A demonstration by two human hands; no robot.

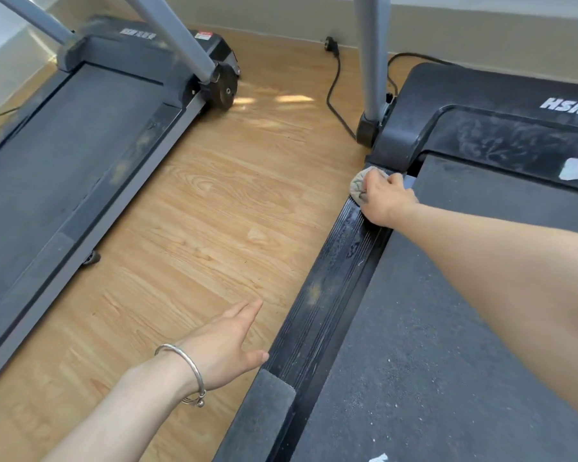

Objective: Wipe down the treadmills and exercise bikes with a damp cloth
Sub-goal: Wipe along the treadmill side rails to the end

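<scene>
Grey cloth [358,188] sits bunched at the far end of the right-side treadmill's [397,378] side rail [327,295], just short of the black motor hood [424,105]. Right hand [386,198] grips it, fingers [377,180] curled over the wad, cloth bulging past them toward the rail's outer edge. Rail ribbed, dusty; belt [464,185] runs along its inner side. Left hand [227,348] hangs over the wooden floor [214,211] just beside the rail's outer edge, its fingers straight, slightly apart, holding nothing; silver bangle [194,365] on the wrist. Open floor strip separates this machine from the second treadmill [64,155]; a black power cord [334,85] lies at the strip's far end. Hood reads "HSM", cut by the frame edge. The other hood's lettering is too blurred to read.
</scene>
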